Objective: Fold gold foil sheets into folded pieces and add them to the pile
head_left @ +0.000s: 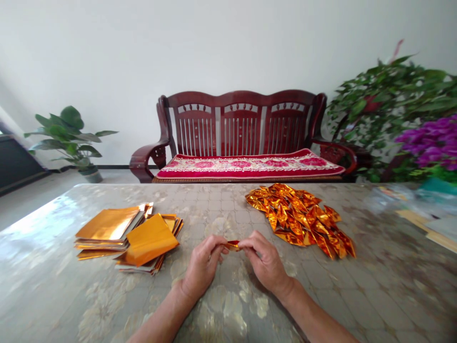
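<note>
One small folded piece of gold foil (233, 245) is pinched between the left hand (203, 267) and the right hand (266, 264), held just above the counter (321, 300) near the middle of the view. Fingers (217, 243) of the left hand close on one end of it, and fingers (250, 240) of the right hand close on the other, so both hands are gripping, with the tips nearly meeting. The exact fold is mostly hidden by those fingertips. The step in hand looks like creasing this single piece, and a piece so small calls for a steady pinch at both ends and a neat line along each crease.

To the left of the hands lie two overlapping stacks of flat orange-gold foil sheets (110, 228), with a loose sheet (150, 240) tilted across them. To the right, a heap of folded gold foil pieces (300, 219) sits apart from the stacks, its pieces jumbled and glinting. The counter has a glossy, mottled cover with pale floral patches.

Beyond the counter stands a dark red wooden bench (239, 107) with a red floral cushion (246, 166). A potted green plant (67, 136) stands on the floor at left, while leafy foliage (385, 105) and purple flowers (428, 143) fill the right edge
</note>
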Tool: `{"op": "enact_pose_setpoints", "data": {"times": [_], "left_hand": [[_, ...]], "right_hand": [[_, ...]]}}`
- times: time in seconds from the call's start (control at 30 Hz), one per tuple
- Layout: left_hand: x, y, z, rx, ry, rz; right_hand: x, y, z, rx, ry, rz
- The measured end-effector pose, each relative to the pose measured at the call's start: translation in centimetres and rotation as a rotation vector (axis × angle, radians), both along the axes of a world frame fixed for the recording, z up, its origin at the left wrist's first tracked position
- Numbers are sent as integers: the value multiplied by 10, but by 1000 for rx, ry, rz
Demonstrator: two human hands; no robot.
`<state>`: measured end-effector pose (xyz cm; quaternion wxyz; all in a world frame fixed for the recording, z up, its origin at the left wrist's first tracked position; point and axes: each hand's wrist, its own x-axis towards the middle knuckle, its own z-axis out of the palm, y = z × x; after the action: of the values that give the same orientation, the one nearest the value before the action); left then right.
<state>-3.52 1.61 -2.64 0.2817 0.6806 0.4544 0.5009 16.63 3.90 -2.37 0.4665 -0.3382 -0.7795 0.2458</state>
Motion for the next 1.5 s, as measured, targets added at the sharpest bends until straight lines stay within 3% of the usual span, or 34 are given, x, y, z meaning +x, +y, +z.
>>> {"op": "enact_pose_setpoints", "data": {"times": [0.17, 0.67, 0.9, 1.03, 1.23, 1.5], "left_hand": [[0, 3, 5, 61, 58, -10], [2, 5, 6, 39, 108, -133], [3, 4, -2, 29, 45, 60], [3, 5, -1, 6, 68, 37], [-1, 5, 5, -27, 96, -112], [3, 4, 0, -117, 37, 42]], "right_hand": [[0, 0, -1, -92, -40, 27], [3, 1, 2, -103, -87, 90], [-1, 1, 2, -109, -85, 123], [-2, 2, -2, -128, -64, 107], [1, 4, -2, -143, -76, 117], [1, 7, -4, -128, -62, -31]]}}
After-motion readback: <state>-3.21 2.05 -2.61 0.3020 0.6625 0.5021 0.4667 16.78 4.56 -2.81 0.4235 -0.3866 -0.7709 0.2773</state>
